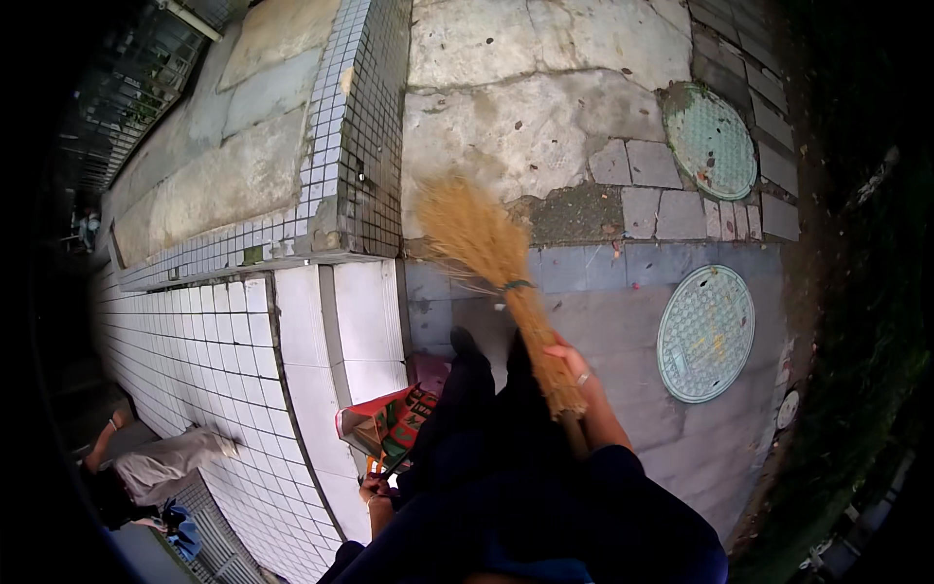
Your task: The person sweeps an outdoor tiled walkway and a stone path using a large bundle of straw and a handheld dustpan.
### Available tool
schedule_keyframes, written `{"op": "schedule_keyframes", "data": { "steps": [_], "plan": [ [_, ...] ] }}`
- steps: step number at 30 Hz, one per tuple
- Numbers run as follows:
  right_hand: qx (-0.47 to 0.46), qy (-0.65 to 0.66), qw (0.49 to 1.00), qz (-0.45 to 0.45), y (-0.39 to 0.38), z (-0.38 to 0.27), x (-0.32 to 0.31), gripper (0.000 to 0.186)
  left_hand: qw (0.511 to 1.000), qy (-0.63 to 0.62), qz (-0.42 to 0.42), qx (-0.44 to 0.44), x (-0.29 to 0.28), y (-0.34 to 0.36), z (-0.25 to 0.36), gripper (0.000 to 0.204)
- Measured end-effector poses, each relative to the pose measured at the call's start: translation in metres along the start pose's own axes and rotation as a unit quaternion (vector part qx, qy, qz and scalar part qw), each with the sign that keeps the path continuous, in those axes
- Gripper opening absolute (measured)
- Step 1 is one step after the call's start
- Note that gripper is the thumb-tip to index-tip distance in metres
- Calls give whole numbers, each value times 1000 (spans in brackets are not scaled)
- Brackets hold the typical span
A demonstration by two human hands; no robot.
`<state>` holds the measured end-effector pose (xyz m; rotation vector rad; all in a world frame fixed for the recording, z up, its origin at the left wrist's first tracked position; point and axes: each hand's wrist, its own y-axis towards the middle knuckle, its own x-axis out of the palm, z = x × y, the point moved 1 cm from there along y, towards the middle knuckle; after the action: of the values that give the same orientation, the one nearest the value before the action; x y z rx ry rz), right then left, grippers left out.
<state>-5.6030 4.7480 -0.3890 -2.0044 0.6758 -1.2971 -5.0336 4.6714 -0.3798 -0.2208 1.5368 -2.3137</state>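
Note:
My right hand [574, 368] is wrapped round the handle of a straw broom [530, 336], bound with a dark band. Its bristle head fans out up and to the left, a little blurred, over the paving by the tiled wall's corner. Low on the left, my left hand [372, 485] is closed round a thin dark handle [391, 471]. Just beyond that hand is an open red and green printed container [384, 425]; whether the handle joins it I cannot tell. A dull reddish thing [428, 370] lies beside my dark shoe [465, 343].
A white-tiled low wall [355, 165] and white steps [365, 321] run along my left. Two round greenish manhole covers [708, 336] are set in the paving at right, with dark plants beyond. At far left another person in light trousers [175, 467] is walking.

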Motion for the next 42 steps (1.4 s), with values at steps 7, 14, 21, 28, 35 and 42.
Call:
{"op": "schedule_keyframes", "data": {
  "steps": [7, 14, 21, 28, 35, 42],
  "plan": [
    [-92, 51, 985, 137, -93, -19, -146, 63, 988, -132, 54, 64, 50, -15, -18, 14],
    [-89, -40, 979, 176, -220, -4, -57, 77, 989, 108, -92, 49, 55, -23, -23, 13],
    [-26, -285, 954, 91, -229, 57, -9, 77, 994, 61, -88, 18, 39, -2, -45, 19],
    [36, -225, 969, 94, -154, 134, -99, 80, 996, 68, -56, -17, 44, -56, -34, 18],
    [-33, -80, 969, 233, -246, 87, -272, 78, 992, 120, -30, -1, 49, -69, -65, 8],
    [-105, -100, 954, 262, -386, 46, -176, 80, 997, 77, 5, 6, 53, -93, -89, 12]
  ]
}}
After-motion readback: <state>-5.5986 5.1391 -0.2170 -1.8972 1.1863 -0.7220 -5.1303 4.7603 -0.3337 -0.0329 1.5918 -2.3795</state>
